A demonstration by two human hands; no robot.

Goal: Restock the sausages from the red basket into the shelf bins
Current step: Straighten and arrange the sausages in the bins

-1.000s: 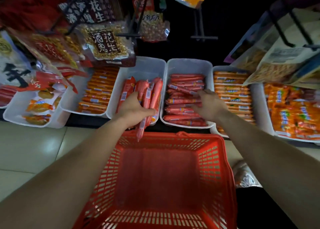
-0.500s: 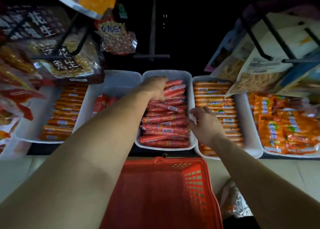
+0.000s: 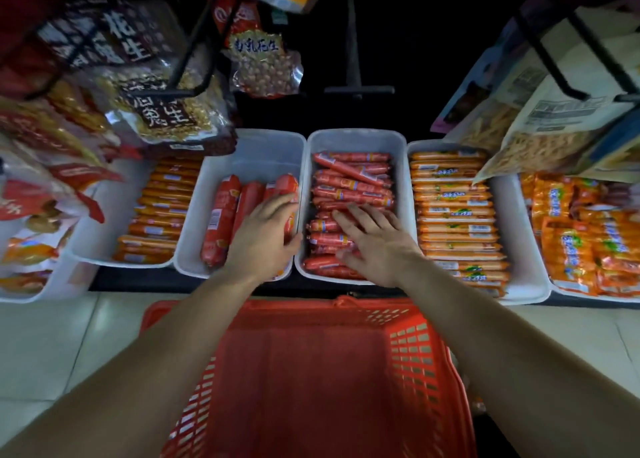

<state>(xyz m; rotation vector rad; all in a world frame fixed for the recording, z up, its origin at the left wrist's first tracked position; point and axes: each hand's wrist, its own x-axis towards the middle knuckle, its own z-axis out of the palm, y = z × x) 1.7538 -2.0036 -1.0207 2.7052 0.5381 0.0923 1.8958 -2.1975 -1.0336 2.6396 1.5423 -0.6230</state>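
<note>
The left hand (image 3: 265, 236) is lying flat, fingers loosely spread, on the thick red sausages (image 3: 221, 222) in one white bin (image 3: 249, 149). The right hand (image 3: 375, 241) is pressing open-palmed on the thin red sausages (image 3: 353, 184) in the neighbouring bin (image 3: 356, 139), gripping nothing. The red basket (image 3: 311, 381) is sitting on the floor just below them.

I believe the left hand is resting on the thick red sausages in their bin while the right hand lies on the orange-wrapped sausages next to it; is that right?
Not quite. The head view shows the left hand on the thick red sausages, but the right hand lies on the thin red sausages in the middle bin, not on the orange-wrapped sausages, which sit untouched in the bin to its right.
</note>
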